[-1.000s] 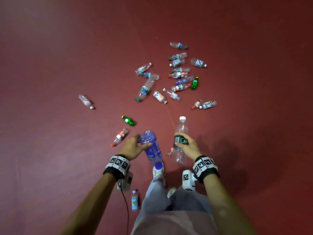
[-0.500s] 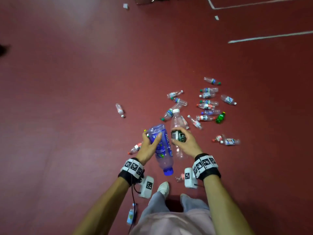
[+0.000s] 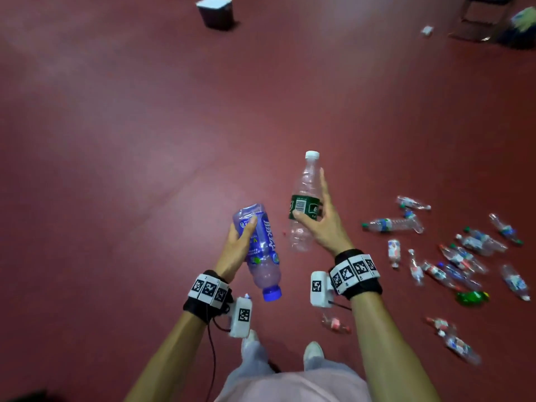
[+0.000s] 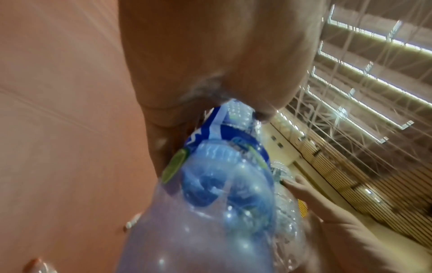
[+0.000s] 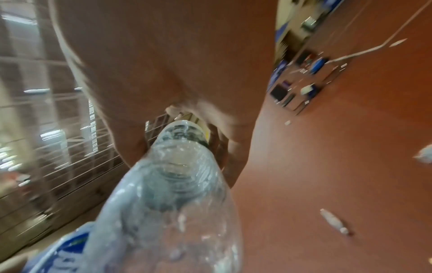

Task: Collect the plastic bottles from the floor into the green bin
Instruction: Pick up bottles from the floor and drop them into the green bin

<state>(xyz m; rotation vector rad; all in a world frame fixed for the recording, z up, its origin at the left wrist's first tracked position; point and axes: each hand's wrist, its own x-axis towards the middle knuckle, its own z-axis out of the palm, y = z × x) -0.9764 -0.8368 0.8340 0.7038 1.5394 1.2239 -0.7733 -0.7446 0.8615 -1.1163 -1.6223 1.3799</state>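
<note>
While I stood over the red floor [image 3: 121, 175], my left hand [image 3: 236, 248] gripped the blue bottle [image 3: 261, 250] around its upper body, thumb pressed on the label, cap pointing down toward my shoes! From the left wrist view that blue bottle [image 4: 210, 194] filled the frame, my palm wrapped against it. My right hand [image 3: 324, 224] held the clear bottle [image 3: 304, 204] at its dark green label, thumb across the front, index finger stretched up along the side, white cap pointing away from me. In the right wrist view the clear bottle [image 5: 173, 184] ran straight out from my curled fingers [image 5: 236, 144]. The two bottles hung close together, not quite touching as far as I could tell.

Off to my right the scattered bottles [image 3: 461, 256] lay on their sides on the floor, most of them clear with coloured labels, and a small green bottle [image 3: 471, 297] sat at the near edge of the pile. One more small bottle [image 3: 335, 324] lay just beside my right forearm, near my feet. Far ahead, at the top of the head view, a bin [image 3: 216, 11] stood on the floor, well apart from me, too blurred for me to call its colour. White marker bands wrapped both my wrists.
</note>
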